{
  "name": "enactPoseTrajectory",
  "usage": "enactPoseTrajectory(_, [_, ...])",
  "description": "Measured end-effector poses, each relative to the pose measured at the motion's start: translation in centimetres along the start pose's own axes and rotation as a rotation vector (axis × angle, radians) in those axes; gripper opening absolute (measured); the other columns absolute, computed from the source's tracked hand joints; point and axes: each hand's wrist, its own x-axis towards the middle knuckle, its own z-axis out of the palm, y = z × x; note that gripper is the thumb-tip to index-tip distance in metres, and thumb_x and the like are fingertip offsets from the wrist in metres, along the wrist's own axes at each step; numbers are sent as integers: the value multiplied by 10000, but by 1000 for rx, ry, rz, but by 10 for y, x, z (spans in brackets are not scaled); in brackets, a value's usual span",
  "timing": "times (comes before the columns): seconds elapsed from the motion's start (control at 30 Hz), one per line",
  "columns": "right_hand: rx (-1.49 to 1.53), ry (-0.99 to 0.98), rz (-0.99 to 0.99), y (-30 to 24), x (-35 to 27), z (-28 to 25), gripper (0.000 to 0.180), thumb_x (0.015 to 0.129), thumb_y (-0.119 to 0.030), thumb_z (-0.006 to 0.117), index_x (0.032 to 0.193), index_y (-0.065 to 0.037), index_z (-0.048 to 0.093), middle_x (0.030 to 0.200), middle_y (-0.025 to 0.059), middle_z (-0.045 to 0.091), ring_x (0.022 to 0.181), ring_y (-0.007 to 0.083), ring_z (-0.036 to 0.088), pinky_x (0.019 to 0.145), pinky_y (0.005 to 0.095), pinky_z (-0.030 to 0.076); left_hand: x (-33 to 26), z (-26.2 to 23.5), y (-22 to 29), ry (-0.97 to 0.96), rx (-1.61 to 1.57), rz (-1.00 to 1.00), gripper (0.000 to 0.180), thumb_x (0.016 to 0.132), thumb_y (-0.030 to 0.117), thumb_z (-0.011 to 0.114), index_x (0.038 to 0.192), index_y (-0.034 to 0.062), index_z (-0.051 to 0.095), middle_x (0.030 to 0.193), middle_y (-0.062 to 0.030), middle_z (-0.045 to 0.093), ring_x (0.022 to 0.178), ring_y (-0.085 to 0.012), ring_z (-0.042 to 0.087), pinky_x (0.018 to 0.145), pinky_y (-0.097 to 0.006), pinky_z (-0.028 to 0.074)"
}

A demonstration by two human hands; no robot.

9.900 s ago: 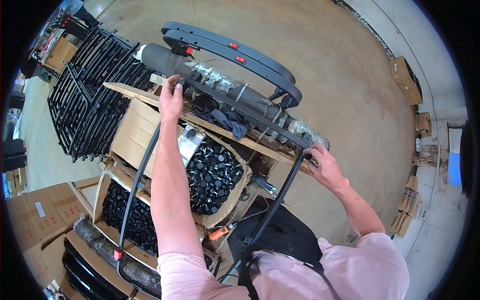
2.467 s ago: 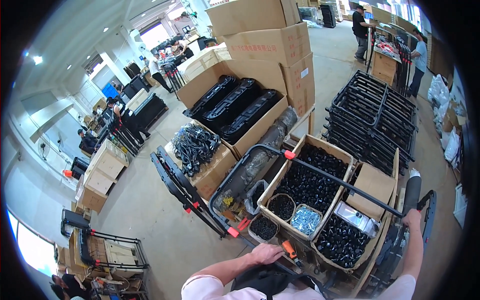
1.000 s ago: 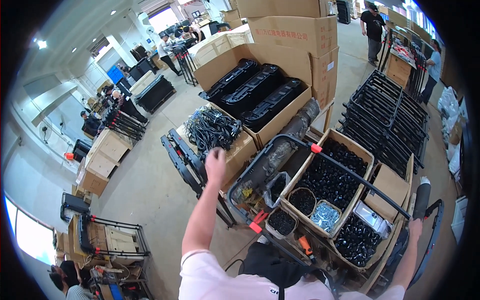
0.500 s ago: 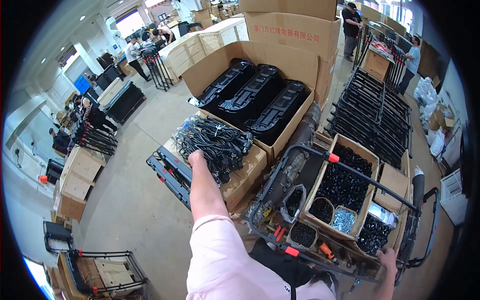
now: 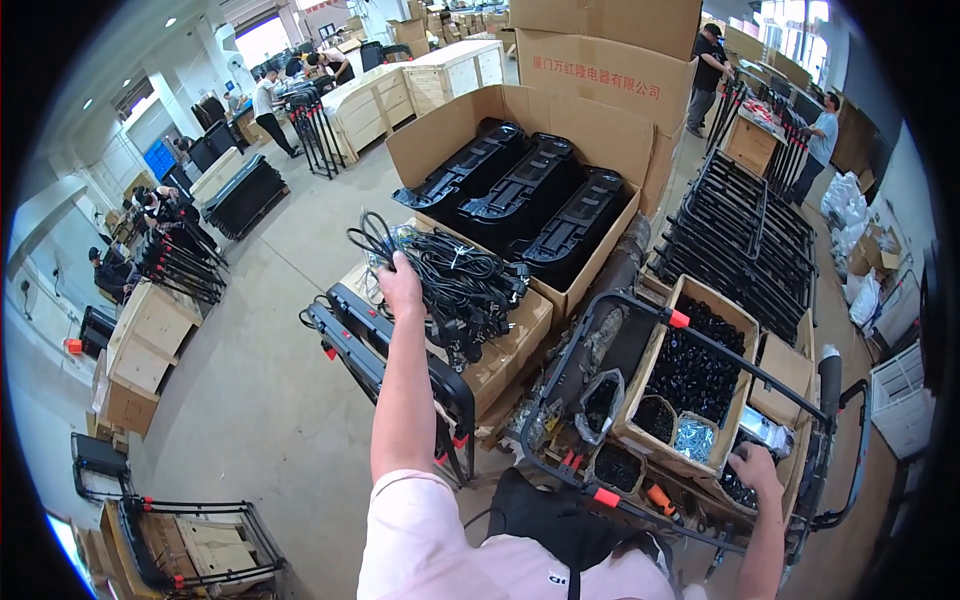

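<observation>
My left hand (image 5: 402,285) is closed round a black power cable (image 5: 372,232), whose coil stands up from the fist. It is at the left side of a tangled pile of black cables (image 5: 465,275) lying on a cardboard box (image 5: 520,345). Over at the right, my right hand (image 5: 757,468) is in a compartment of small black plastic parts (image 5: 738,488). Its fingers are curled together; whatever is between them is too small or hidden to make out. A black tubular frame with red clips (image 5: 603,495) lies across the parts boxes near this hand.
An open carton (image 5: 425,135) holds large black moulded housings (image 5: 490,195). Stacked black tube frames (image 5: 750,215) lie at the right. Silver screws (image 5: 694,438) fill a small box, with an orange-handled tool (image 5: 660,500) nearby. Folded frames (image 5: 345,345) lean left of the cable box. Several people work farther off.
My left hand has raised a cable coil from the pile. My right hand has moved from the box's near edge up and left, into the black parts. The view has shifted slightly.
</observation>
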Motion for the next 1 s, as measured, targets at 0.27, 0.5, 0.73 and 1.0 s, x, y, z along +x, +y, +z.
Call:
enactPoseTrajectory(0.27, [225, 73, -176, -124, 8, -35, 318, 947, -293, 690, 1070, -7, 753, 999, 224, 763, 942, 357, 744, 856, 439, 571, -116, -29, 120, -602, -507, 373, 373, 1148, 347, 460, 1078, 27, 640, 799, -2, 576, 747, -101, 509, 723, -289, 428])
enactPoseTrajectory(0.5, [1069, 71, -457, -250, 47, -87, 480, 1128, -376, 495, 1394, -6, 644, 1083, 64, 709, 837, 96, 623, 674, 237, 482, -283, -14, 95, -1482, -426, 37, 353, 1140, 338, 489, 1062, 27, 636, 846, -20, 642, 816, -125, 606, 782, -283, 479])
enactPoseTrajectory(0.73, [1302, 296, -295, -260, 49, -72, 322, 1057, -328, 655, 1083, -31, 776, 956, 8, 733, 882, 81, 641, 791, 246, 488, -385, 5, 15, -1703, -460, -264, 384, 1143, 396, 490, 1036, 49, 616, 816, 18, 566, 744, -104, 543, 700, -265, 457])
enactPoseTrajectory(1.0, [2256, 352, 143, -152, 79, -64, 327, 1109, -412, 533, 897, -165, 562, 638, -84, 405, 476, 74, 322, 478, 282, 287, -453, 0, 29, -2011, -409, -762, 393, 1145, 444, 439, 1021, 86, 544, 804, -40, 599, 729, -193, 657, 717, -335, 548])
